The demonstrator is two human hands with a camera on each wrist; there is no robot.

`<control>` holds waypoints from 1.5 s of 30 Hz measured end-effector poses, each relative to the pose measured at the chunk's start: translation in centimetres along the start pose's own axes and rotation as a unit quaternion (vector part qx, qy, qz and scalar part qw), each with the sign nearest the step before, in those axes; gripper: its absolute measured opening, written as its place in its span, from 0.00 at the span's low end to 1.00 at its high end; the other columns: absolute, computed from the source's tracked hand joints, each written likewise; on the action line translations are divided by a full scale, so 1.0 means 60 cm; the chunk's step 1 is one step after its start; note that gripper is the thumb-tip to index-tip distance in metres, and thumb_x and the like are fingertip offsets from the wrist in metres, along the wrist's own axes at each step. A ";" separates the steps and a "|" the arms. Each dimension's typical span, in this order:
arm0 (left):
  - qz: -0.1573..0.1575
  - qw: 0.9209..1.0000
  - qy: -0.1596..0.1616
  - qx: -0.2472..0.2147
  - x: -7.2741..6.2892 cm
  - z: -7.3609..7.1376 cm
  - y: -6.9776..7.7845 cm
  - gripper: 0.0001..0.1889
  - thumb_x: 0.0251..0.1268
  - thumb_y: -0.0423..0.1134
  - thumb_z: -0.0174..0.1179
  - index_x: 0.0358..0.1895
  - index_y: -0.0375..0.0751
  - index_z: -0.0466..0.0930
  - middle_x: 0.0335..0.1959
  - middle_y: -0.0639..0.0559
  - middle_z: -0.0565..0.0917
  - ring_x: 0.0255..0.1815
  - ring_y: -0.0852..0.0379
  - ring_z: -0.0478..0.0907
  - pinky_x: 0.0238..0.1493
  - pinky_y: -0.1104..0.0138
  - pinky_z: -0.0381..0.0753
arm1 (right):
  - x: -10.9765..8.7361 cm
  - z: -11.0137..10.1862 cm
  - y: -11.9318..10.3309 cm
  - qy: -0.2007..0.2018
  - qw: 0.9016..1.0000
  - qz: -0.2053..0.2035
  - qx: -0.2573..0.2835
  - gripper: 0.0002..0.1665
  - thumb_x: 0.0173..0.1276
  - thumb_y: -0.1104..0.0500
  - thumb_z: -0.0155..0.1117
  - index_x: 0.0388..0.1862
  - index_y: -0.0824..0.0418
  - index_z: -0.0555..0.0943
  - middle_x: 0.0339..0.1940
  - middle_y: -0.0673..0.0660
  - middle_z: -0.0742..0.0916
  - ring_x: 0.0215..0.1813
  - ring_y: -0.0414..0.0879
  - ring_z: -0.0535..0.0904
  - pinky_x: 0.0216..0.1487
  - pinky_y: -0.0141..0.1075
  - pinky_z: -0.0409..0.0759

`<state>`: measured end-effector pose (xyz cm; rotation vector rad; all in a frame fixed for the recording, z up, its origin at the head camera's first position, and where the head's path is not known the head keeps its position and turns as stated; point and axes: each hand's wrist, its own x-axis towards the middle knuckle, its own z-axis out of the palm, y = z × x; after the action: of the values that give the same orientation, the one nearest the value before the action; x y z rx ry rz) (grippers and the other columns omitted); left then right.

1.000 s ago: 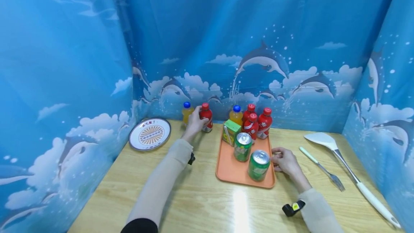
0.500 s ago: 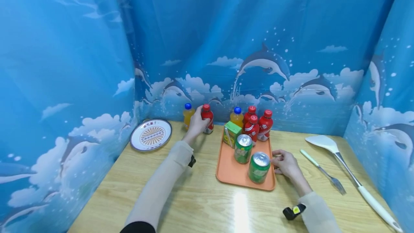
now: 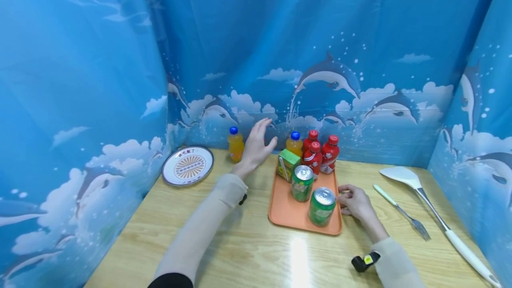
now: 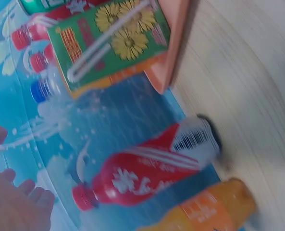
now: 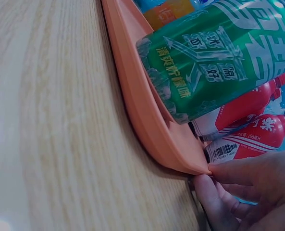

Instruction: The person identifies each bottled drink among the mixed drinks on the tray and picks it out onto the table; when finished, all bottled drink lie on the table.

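The left hand [image 3: 256, 149] is now lifted off the red bottle [image 4: 154, 164], which is seen within its grasp in the earlier head frame; its fingers are spread and nothing is held. No change is noted in the right hand [image 3: 356, 201], by which the rim of the tray [image 3: 288, 212] is pinched between thumb and finger.

The red bottle is found upright on the table [image 3: 240, 252], between the tray and an orange bottle [image 3: 236, 148], clear of both hands. In the head view it is hidden by the left hand, so any slight shift cannot be told.

On the tray, two cans [image 3: 321, 211], a box [image 3: 287, 170] and three other red bottles [image 3: 330, 154] are carried. A second orange bottle [image 3: 295, 142] is noted behind the box; its footing is hidden.

The step in hand is judged to be the release of the red bottle while the tray is steadied. For the next move, it is judged that the left hand needs to be drawn back without either neighbouring bottle being knocked, and that the tray rim is best kept pinned until then.
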<state>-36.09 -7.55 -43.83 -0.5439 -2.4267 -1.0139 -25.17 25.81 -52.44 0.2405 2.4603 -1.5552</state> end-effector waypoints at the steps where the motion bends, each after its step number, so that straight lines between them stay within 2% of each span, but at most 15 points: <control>1: -0.003 1.000 -0.015 0.003 0.001 0.005 0.005 0.34 0.76 0.45 0.63 0.80 0.44 0.64 0.82 0.45 0.67 0.82 0.45 0.65 0.81 0.47 0.70 | 0.001 0.000 0.000 0.000 1.000 0.001 -0.003 0.30 0.73 0.70 0.63 0.72 0.74 0.70 0.38 0.59 0.86 0.31 0.40 0.84 0.34 0.37 0.91; 7: -0.039 0.994 -0.101 0.021 0.006 0.036 0.022 0.41 0.76 0.56 0.62 0.85 0.51 0.55 0.86 0.48 0.60 0.85 0.44 0.61 0.82 0.44 0.68 | 0.002 0.001 -0.001 0.000 1.000 0.000 -0.001 0.30 0.73 0.69 0.64 0.72 0.73 0.70 0.39 0.59 0.86 0.31 0.40 0.84 0.33 0.37 0.91; 15: -0.095 0.983 -0.159 0.015 0.007 0.068 0.029 0.45 0.76 0.60 0.60 0.87 0.53 0.48 0.87 0.47 0.56 0.87 0.43 0.57 0.83 0.44 0.65 | -0.004 0.003 0.002 0.006 1.000 -0.017 0.004 0.28 0.73 0.70 0.64 0.70 0.75 0.71 0.34 0.56 0.85 0.27 0.41 0.83 0.30 0.36 0.90; 21: -0.129 0.977 -0.171 0.020 0.013 0.079 0.031 0.45 0.75 0.62 0.59 0.87 0.54 0.48 0.87 0.47 0.57 0.86 0.43 0.58 0.82 0.43 0.66 | -0.002 0.001 0.001 0.008 1.000 -0.022 0.006 0.28 0.73 0.70 0.64 0.69 0.76 0.71 0.35 0.57 0.85 0.28 0.41 0.83 0.30 0.36 0.90; 27: -0.152 0.971 -0.184 0.013 0.015 0.091 0.035 0.43 0.73 0.61 0.62 0.86 0.57 0.54 0.87 0.46 0.56 0.86 0.41 0.57 0.81 0.40 0.67 | -0.004 0.001 0.002 0.009 1.000 -0.017 0.004 0.28 0.73 0.70 0.64 0.69 0.75 0.71 0.36 0.58 0.86 0.28 0.41 0.84 0.31 0.37 0.90; 32: -0.174 0.967 -0.184 0.016 0.016 0.098 0.038 0.43 0.70 0.60 0.67 0.84 0.60 0.59 0.87 0.47 0.58 0.85 0.40 0.59 0.79 0.39 0.69 | -0.004 0.002 0.001 0.008 1.000 -0.012 -0.001 0.28 0.73 0.69 0.64 0.70 0.74 0.72 0.36 0.57 0.86 0.28 0.41 0.84 0.31 0.36 0.90; 36: -0.172 0.969 -0.176 0.031 0.017 0.102 0.038 0.42 0.70 0.59 0.68 0.84 0.60 0.60 0.85 0.47 0.62 0.84 0.41 0.62 0.78 0.40 0.72 | -0.002 0.001 0.003 0.009 1.000 -0.012 -0.001 0.27 0.73 0.69 0.64 0.69 0.74 0.72 0.36 0.58 0.85 0.29 0.41 0.84 0.31 0.36 0.90; 39: -0.163 0.971 -0.169 0.036 0.018 0.103 0.037 0.39 0.71 0.57 0.68 0.82 0.60 0.64 0.82 0.48 0.68 0.81 0.43 0.68 0.76 0.44 0.75 | -0.001 0.000 0.003 0.009 1.000 -0.016 -0.002 0.27 0.73 0.69 0.63 0.69 0.74 0.72 0.37 0.58 0.85 0.29 0.42 0.84 0.32 0.37 0.90; 45: -0.156 0.975 -0.156 0.012 0.017 0.104 0.031 0.37 0.70 0.56 0.69 0.80 0.59 0.68 0.76 0.51 0.78 0.74 0.47 0.78 0.68 0.51 0.84 | 0.000 0.001 0.003 0.006 1.000 -0.012 -0.006 0.27 0.74 0.69 0.63 0.70 0.74 0.72 0.38 0.59 0.86 0.30 0.42 0.85 0.32 0.37 0.90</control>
<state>-37.57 -1.54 -46.18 -0.3404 -2.8673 -1.0877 -25.13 25.86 -52.63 0.2200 2.4901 -1.5527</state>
